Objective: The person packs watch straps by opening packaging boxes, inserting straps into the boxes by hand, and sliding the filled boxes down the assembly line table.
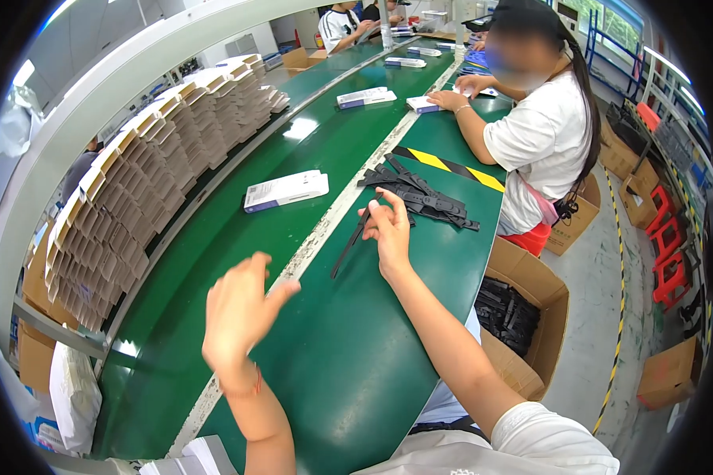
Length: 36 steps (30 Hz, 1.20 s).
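Right hand [387,231]: fingers closed around one long thin black strap [348,251], slanting below the grip.
Left hand [242,313]: open, blurred, empty.
Pile: matte black straps [429,201] on glossy green tabletop [348,356], beside right hand.

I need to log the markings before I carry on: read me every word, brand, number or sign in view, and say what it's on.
No text is legible enough to quote.
Nearest white box: small print, too small to read.
White boxes farther up the belt: print too small.
Brown carton by the co-worker: printed marks, too blurred.
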Each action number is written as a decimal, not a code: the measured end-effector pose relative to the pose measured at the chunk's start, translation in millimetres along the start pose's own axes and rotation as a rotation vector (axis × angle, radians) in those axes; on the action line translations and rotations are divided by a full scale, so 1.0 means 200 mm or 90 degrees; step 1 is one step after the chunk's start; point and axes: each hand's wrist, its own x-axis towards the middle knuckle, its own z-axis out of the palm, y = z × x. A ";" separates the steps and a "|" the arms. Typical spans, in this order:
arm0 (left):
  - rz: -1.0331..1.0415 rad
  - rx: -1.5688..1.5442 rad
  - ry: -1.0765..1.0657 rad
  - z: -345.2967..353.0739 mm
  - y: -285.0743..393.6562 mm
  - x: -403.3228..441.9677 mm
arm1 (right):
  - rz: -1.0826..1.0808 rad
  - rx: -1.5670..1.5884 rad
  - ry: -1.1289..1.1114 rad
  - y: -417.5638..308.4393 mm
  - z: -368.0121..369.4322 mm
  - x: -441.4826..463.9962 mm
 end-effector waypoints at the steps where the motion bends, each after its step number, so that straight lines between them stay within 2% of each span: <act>1: 0.001 0.021 -0.011 0.07 -0.03 0.13 | 0.008 0.023 0.041 -0.01 -0.01 0.01; 5: 0.054 -0.017 -0.022 0.49 -0.18 0.73 | 0.036 0.065 0.083 0.03 -0.03 0.04; 9: 0.136 0.022 -0.002 0.66 -0.22 1.12 | 0.065 0.070 0.073 0.05 -0.02 0.03; 12: 0.013 0.020 -0.091 0.79 -0.32 1.32 | 0.065 0.067 0.070 0.02 -0.03 0.05; 13: 0.015 0.020 -0.088 0.76 -0.31 1.32 | 0.064 0.068 0.080 0.01 -0.04 0.05; 16: 0.080 0.106 -0.050 0.66 -0.31 1.23 | 0.038 0.080 0.094 0.02 -0.04 0.07; 19: 0.275 0.183 0.159 0.56 -0.27 1.07 | -0.068 0.073 0.107 -0.01 -0.04 0.08; 20: 0.295 0.193 0.158 0.51 -0.25 1.00 | -0.105 0.076 0.104 -0.06 -0.03 0.08; 22: 0.353 0.157 0.251 0.43 -0.25 0.89 | -0.179 0.092 0.095 -0.15 -0.01 0.06; 25: 0.372 0.051 0.337 0.24 -0.17 0.65 | -0.278 0.091 0.085 -0.35 0.08 -0.01; 26: 0.364 0.058 0.338 0.20 -0.15 0.58 | -0.302 0.112 0.061 -0.43 0.12 -0.03; 28: 0.374 -0.108 0.359 0.13 -0.12 0.46 | -0.347 0.118 0.012 -0.59 0.19 -0.08; 30: 0.376 -0.158 0.337 0.07 -0.10 0.35 | -0.365 0.144 -0.016 -0.72 0.26 -0.13; 34: 0.405 -0.317 0.244 0.02 -0.04 0.19 | -0.451 0.120 -0.078 -0.86 0.31 -0.23; 36: 0.390 -0.397 0.138 0.01 0.01 0.12 | -0.461 0.105 -0.093 -0.90 0.34 -0.27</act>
